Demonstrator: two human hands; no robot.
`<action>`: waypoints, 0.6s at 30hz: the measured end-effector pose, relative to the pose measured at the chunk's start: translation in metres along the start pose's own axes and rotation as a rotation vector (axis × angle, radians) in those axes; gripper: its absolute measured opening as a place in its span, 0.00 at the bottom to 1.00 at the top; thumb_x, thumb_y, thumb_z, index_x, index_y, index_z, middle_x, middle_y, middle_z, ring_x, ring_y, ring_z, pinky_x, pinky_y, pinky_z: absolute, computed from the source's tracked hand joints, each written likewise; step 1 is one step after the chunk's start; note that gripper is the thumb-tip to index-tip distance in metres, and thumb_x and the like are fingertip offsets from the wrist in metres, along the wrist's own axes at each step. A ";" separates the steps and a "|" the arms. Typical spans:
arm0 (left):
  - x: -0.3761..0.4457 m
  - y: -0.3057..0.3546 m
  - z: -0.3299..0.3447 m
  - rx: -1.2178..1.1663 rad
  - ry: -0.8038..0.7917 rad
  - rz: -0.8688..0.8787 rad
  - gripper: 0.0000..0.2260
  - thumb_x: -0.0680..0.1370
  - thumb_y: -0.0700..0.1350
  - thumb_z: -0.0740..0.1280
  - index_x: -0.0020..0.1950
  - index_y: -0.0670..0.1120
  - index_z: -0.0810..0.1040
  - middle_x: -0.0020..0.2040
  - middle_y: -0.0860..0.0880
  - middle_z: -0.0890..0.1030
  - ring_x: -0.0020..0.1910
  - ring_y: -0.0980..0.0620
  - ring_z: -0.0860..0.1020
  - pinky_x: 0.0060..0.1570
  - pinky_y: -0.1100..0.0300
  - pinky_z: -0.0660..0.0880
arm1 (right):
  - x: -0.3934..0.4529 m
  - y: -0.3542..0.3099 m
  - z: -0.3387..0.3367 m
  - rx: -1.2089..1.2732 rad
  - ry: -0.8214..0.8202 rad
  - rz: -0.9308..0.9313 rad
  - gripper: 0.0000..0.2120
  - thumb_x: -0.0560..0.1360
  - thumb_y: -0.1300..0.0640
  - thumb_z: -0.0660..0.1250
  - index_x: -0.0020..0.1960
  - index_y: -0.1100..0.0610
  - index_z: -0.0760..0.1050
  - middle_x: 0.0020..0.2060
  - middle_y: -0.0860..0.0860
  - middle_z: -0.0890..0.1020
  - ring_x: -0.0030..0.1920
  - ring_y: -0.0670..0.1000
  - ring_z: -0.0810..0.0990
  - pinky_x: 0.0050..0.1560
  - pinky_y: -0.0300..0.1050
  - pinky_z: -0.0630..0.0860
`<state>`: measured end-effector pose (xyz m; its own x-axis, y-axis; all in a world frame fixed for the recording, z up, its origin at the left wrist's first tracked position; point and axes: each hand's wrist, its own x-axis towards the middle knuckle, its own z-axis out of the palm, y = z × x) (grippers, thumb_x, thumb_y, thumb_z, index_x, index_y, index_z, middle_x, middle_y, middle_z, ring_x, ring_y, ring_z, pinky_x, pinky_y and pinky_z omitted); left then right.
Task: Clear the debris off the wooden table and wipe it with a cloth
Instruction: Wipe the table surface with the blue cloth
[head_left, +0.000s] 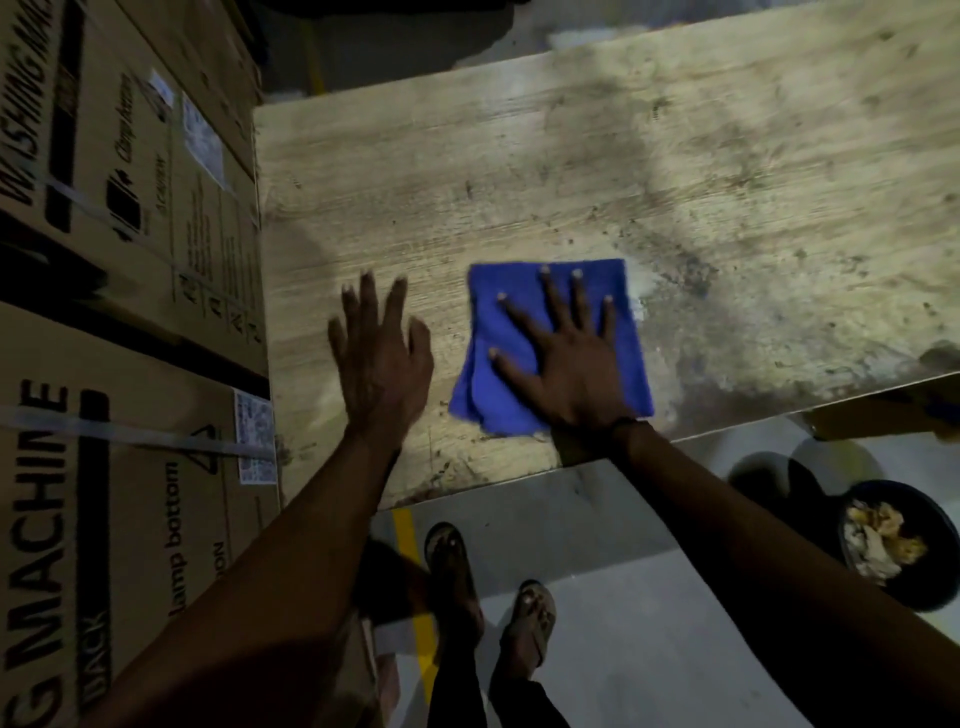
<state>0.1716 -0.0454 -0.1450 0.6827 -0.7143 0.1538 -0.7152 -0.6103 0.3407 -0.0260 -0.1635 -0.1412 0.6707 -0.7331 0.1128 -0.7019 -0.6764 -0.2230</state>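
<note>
A folded blue cloth (483, 374) lies flat on the wooden table (675, 182) near its front edge. My right hand (563, 358) presses down on the cloth with spread, straight fingers. Left of the cloth, my left hand (379, 358) rests flat on the bare wood with its fingers extended. The table surface shows dark smudges and specks of dirt, mostly to the right of the cloth and along the front edge.
Stacked cardboard washing-machine boxes (119, 312) stand tight against the table's left side. A black bin (904, 551) holding crumpled scraps sits on the grey floor at the lower right. My sandalled feet (488, 597) stand beside a yellow floor line (415, 597).
</note>
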 end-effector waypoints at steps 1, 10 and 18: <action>0.015 0.010 0.005 -0.020 -0.018 -0.002 0.25 0.85 0.55 0.55 0.83 0.54 0.65 0.86 0.46 0.56 0.85 0.42 0.53 0.82 0.41 0.49 | -0.007 0.002 0.002 0.009 -0.002 -0.083 0.33 0.80 0.27 0.54 0.82 0.36 0.60 0.86 0.50 0.53 0.86 0.60 0.47 0.81 0.71 0.48; 0.079 0.042 0.023 0.001 -0.029 -0.052 0.26 0.85 0.57 0.53 0.84 0.55 0.63 0.86 0.48 0.57 0.85 0.44 0.53 0.83 0.42 0.50 | 0.050 0.080 -0.015 -0.034 0.073 0.427 0.35 0.79 0.26 0.50 0.83 0.37 0.58 0.86 0.54 0.54 0.85 0.65 0.51 0.79 0.75 0.49; 0.084 0.043 0.020 -0.018 -0.048 -0.074 0.24 0.85 0.55 0.58 0.82 0.56 0.65 0.86 0.49 0.58 0.85 0.46 0.53 0.82 0.42 0.50 | 0.059 0.007 0.017 0.054 0.032 -0.131 0.33 0.79 0.27 0.57 0.81 0.36 0.63 0.85 0.49 0.56 0.86 0.60 0.49 0.81 0.70 0.47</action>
<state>0.1950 -0.1380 -0.1364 0.7251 -0.6837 0.0828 -0.6602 -0.6558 0.3662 0.0125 -0.2108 -0.1528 0.7468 -0.6415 0.1752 -0.5946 -0.7622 -0.2561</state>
